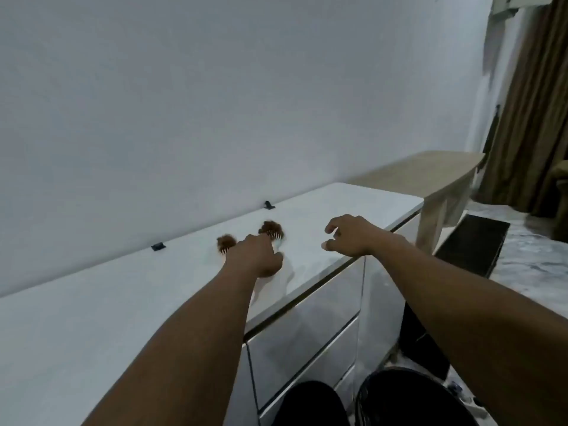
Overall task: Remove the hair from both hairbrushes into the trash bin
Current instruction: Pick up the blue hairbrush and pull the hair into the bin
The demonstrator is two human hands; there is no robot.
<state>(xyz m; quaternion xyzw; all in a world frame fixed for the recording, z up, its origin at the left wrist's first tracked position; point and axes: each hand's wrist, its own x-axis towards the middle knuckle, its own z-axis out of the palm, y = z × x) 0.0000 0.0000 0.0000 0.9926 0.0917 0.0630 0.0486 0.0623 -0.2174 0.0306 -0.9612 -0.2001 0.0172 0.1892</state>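
Note:
Two hairbrushes lie on the white cabinet top (129,290), each with a clump of brown hair in its bristles: the left hairbrush (226,242) and the right hairbrush (272,229). My left hand (256,255) is down over both handles and hides them, fingers curled, one fingertip at the right brush; the blur hides whether it grips anything. My right hand (350,235) hovers above the cabinet's front edge, to the right of the brushes, fingers apart and holding nothing. The black trash bin (408,398) stands on the floor below, in front of the drawers.
Two small black clips (158,246) (268,205) sit against the wall at the back of the cabinet top. A wooden bench (430,176) adjoins the cabinet's right end, with a black mat (473,244) on the floor and a brown curtain (528,103) behind.

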